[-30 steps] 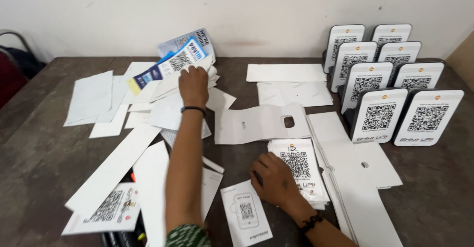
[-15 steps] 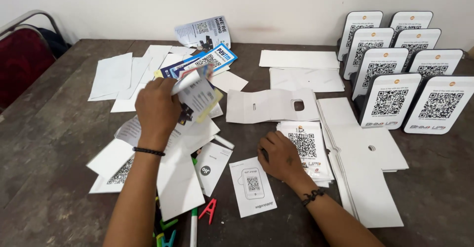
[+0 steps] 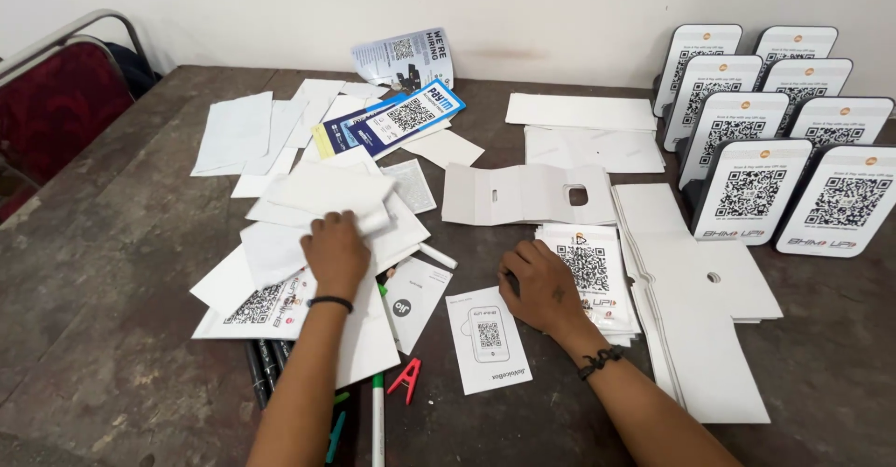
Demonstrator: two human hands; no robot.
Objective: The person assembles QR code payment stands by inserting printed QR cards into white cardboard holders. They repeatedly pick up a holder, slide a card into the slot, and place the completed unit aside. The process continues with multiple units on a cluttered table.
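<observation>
My left hand rests palm down on a loose heap of white paper sheets, its fingers curled over the edge of one sheet. My right hand lies on the left edge of a small stack of code stickers, fingers bent against it. A single white leaflet with a small code lies flat between my forearms. An unfolded white card blank with a square hole sits just beyond the sticker stack.
Several upright code stands fill the right rear. Flat white card blanks lie right of the stickers. Blue printed flyers sit at the back. Pens and a red clip lie near the front edge. A red chair stands left.
My left hand has pulled back from the blue flyers at the far side and come down onto the white paper heap. My right hand has stayed on the sticker stack.
</observation>
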